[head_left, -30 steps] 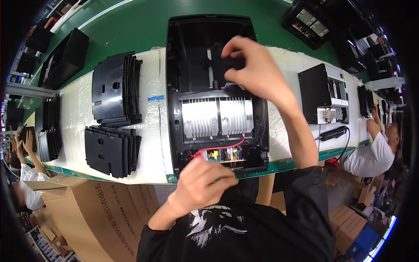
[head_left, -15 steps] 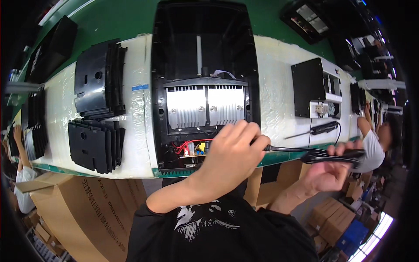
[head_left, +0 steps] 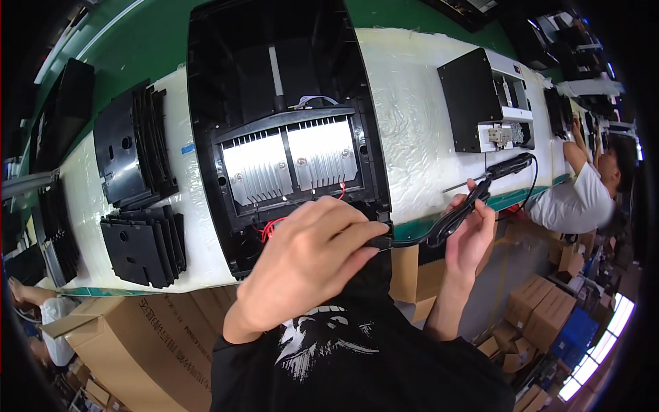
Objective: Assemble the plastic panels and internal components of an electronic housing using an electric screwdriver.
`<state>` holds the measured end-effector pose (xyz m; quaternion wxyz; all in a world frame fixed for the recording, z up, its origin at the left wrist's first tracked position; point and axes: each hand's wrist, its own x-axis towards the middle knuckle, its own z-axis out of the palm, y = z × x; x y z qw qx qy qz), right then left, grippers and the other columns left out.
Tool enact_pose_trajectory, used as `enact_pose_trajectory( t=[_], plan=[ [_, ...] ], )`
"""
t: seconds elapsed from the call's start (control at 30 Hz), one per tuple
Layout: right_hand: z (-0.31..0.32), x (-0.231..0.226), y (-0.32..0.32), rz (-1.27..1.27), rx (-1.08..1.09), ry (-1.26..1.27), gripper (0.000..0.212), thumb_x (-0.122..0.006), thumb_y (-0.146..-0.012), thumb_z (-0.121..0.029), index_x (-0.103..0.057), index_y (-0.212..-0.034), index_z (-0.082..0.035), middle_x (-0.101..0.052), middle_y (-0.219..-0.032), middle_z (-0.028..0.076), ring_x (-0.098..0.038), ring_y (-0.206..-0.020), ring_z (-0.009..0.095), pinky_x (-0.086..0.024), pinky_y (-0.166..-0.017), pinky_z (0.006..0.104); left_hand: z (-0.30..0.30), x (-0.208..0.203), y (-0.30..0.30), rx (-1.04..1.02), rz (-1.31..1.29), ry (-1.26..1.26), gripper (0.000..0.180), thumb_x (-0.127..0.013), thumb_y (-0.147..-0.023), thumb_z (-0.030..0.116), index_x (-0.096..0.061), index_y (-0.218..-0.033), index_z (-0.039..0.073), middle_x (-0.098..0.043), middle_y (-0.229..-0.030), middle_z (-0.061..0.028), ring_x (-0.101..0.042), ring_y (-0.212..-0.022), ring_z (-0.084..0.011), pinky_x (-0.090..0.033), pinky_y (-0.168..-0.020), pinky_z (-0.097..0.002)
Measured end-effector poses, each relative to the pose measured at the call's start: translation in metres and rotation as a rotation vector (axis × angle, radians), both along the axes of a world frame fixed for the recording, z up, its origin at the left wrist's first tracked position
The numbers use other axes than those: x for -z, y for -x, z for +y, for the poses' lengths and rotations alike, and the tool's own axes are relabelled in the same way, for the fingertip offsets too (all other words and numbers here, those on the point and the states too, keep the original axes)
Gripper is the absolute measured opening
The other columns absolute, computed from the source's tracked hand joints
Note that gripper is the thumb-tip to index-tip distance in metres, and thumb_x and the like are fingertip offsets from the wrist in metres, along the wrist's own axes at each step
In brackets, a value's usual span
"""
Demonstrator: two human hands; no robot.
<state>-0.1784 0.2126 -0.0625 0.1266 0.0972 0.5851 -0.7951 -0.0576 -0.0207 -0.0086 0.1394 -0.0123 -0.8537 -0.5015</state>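
A black power cord point(head_left: 458, 218) in a folded bundle runs between my two hands. My left hand point(head_left: 305, 257) is closed on its plug end, above the near edge of a large open black housing point(head_left: 376, 165). My right hand point(head_left: 472, 237) grips the bundle by its fingers, off the table's front edge. Two silver finned heat sinks point(head_left: 257, 165) sit side by side in the housing. Red wires point(head_left: 271, 226) show beside my left hand, which hides much of the compartment below them. Beyond my right hand lies a corded black tool point(head_left: 509, 165) with a thin shaft.
Two stacks of black panels point(head_left: 120, 154) stand left of the housing. To the right is a black and white metal box point(head_left: 467, 103) with small metal parts inside. A co-worker point(head_left: 576, 192) sits far right. Cardboard boxes point(head_left: 151, 343) stand below the table's front edge.
The view has shifted, and the housing appears further left and tilted. My left hand has drawn nearer the housing's front edge with the plug end. My right hand has brought the bundle inward and tilted it upright.
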Motion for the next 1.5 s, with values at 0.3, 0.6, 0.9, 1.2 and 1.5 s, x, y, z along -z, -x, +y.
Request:
enact_pose_trajectory(
  t=[0.3, 0.6, 0.9, 1.2, 1.5],
  plan=[
    [0.036, 0.02, -0.029, 0.044, -0.12, -0.064, 0.036, -0.049, -0.084, -0.034, -0.05, -0.101, -0.003, -0.054, -0.086, 0.006, -0.054, -0.075, 0.014, -0.044, -0.057, 0.0252, -0.007, -0.007, 0.0, -0.218, -0.095, 0.008, 0.023, -0.071, -0.065, 0.004, -0.065, -0.087, 0.004, -0.062, -0.078, -0.0076, -0.056, -0.07, -0.0218, -0.046, -0.06, -0.0307],
    [0.001, -0.006, -0.074, 0.53, -0.662, -1.126, 0.016, -0.063, -0.073, -0.008, -0.055, -0.061, -0.001, -0.046, -0.05, 0.008, -0.048, -0.04, 0.022, -0.034, -0.04, 0.0285, 0.004, -0.006, 0.005, -0.197, -0.134, 0.134, 0.019, -0.072, -0.065, 0.009, -0.065, -0.083, 0.005, -0.06, -0.073, -0.0042, -0.053, -0.069, -0.02, -0.045, -0.058, -0.0297],
    [-0.053, -0.037, -0.02, 0.582, -0.904, -0.7, 0.019, -0.068, -0.069, -0.005, -0.055, -0.081, 0.001, -0.055, -0.082, 0.01, -0.052, -0.075, 0.019, -0.041, -0.066, 0.0276, 0.011, 0.01, 0.005, -0.123, -0.108, 0.158, 0.019, -0.072, -0.064, 0.011, -0.066, -0.081, 0.008, -0.058, -0.074, -0.0009, -0.051, -0.068, -0.0193, -0.045, -0.057, -0.0299],
    [-0.054, -0.038, -0.01, 0.049, -0.966, -0.466, 0.021, -0.068, -0.075, -0.008, -0.052, -0.066, 0.0, -0.039, -0.052, -0.005, -0.033, -0.053, 0.002, -0.026, -0.048, 0.0201, 0.009, 0.02, 0.001, -0.156, -0.039, 0.085, 0.015, -0.071, -0.064, 0.006, -0.065, -0.077, 0.006, -0.059, -0.077, -0.0014, -0.054, -0.073, -0.0194, -0.046, -0.059, -0.0287],
    [-0.056, -0.044, -0.003, 0.117, -0.979, -0.557, 0.021, -0.069, -0.07, 0.002, -0.05, -0.063, -0.003, -0.037, -0.056, -0.008, -0.029, -0.052, -0.001, -0.021, -0.046, 0.0181, 0.011, 0.016, 0.005, -0.167, -0.088, 0.106, 0.011, -0.07, -0.065, 0.003, -0.064, -0.074, 0.004, -0.055, -0.074, -0.0036, -0.052, -0.07, -0.0209, -0.044, -0.058, -0.0297]
  ],
)
